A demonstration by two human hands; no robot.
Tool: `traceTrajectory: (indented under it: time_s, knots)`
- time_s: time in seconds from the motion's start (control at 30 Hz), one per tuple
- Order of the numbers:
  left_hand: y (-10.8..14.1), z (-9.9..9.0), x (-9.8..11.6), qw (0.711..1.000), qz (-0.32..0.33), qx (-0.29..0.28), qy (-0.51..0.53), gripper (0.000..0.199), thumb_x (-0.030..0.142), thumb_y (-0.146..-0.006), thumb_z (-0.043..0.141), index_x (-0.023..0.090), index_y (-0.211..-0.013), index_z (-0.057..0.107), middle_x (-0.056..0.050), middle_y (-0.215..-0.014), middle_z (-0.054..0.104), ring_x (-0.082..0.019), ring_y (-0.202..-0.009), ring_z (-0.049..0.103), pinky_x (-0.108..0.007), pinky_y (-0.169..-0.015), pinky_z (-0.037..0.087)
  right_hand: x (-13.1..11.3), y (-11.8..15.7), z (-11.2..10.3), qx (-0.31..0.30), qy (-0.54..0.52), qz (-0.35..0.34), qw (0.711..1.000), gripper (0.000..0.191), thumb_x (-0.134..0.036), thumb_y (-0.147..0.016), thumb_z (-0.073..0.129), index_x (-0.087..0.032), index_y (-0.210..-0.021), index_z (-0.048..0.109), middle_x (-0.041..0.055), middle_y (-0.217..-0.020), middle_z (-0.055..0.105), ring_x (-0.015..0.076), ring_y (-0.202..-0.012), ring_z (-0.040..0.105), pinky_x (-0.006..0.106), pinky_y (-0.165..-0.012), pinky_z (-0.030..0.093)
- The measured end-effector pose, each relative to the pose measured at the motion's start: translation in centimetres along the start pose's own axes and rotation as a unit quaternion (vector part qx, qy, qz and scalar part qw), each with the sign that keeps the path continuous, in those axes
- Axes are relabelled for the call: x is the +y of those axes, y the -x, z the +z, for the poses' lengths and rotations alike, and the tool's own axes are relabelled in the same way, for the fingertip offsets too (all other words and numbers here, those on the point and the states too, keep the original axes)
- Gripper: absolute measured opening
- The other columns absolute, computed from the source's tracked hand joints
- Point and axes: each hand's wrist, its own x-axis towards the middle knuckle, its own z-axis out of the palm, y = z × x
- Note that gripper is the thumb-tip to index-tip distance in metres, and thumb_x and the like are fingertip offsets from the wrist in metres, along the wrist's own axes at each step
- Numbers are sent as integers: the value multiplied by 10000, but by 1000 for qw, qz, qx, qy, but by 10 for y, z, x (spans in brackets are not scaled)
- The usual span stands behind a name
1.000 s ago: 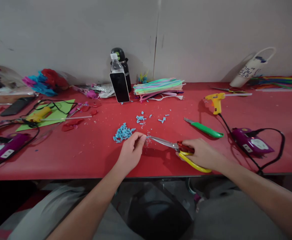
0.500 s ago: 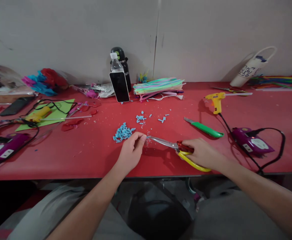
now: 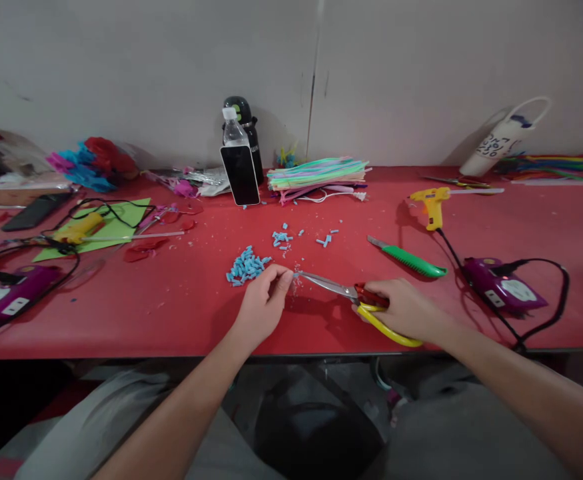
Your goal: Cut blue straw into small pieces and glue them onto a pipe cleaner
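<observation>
Left hand [image 3: 265, 301]: thumb and forefinger pinched on a small blue piece [image 3: 296, 274], its end showing just right of the fingertips, over the desk [image 3: 181, 327]. Right hand [image 3: 404, 309]: fingers wrapped round the handles of the scissors [image 3: 353, 293]. Scissors' long axis slants leftward and slightly away from the person — tips at the piece, contact unconfirmed. Left fingers lie nearer those tips; the piece's axis cannot be told.
</observation>
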Motion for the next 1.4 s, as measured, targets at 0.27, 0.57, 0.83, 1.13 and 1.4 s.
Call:
traceTrajectory:
  time_s: [0.27, 0.57, 0.83, 1.13, 1.4]
  knots:
    - [1, 0, 2, 1000, -3, -3, -2, 292, 387, -969, 432, 181, -796, 543, 22, -651, 503, -114, -614, 479, -239, -599, 377, 1, 0, 1, -11, 15, 3, 1000, 179, -345, -797, 562, -211, -686, 519, 1, -639, 595, 144, -577, 476, 270, -542, 256]
    - [0, 0, 1, 1000, -1, -7, -2, 294, 387, -972, 429, 180, -792, 536, 23, -655, 495, -113, -624, 471, -238, -605, 374, 4, -1, 1, -12, 23, -4, 1000, 158, -340, -786, 579, -209, -702, 555, 21, -664, 629, 156, -598, 515, 275, -558, 260]
    - [0, -1, 2, 1000, 2, -3, -10, 288, 380, -975, 426, 176, -809, 543, 22, -678, 520, -112, -649, 488, -234, -626, 383, 4, -2, 4, -1, 20, 3, 1000, 225, -380, -820, 554, -208, -678, 525, 20, -662, 612, 148, -589, 497, 266, -541, 245]
    - [0, -10, 3, 993, 45, 14, -112, 270, 365, -981, 411, 183, -872, 576, -2, -738, 598, -123, -665, 537, -240, -621, 409, 8, -1, 7, 23, -5, 6, 1000, 311, -405, -826, 566, -211, -640, 411, -16, -585, 510, 121, -529, 389, 257, -499, 222]
    - [-11, -62, -7, 928, 107, 38, -356, 183, 274, -923, 511, 212, -977, 674, -57, -1049, 686, -234, -999, 606, -368, -897, 444, 10, 2, -3, 21, -1, -1, 1000, 280, -383, -821, 564, -207, -639, 443, -13, -588, 517, 128, -544, 421, 260, -509, 238]
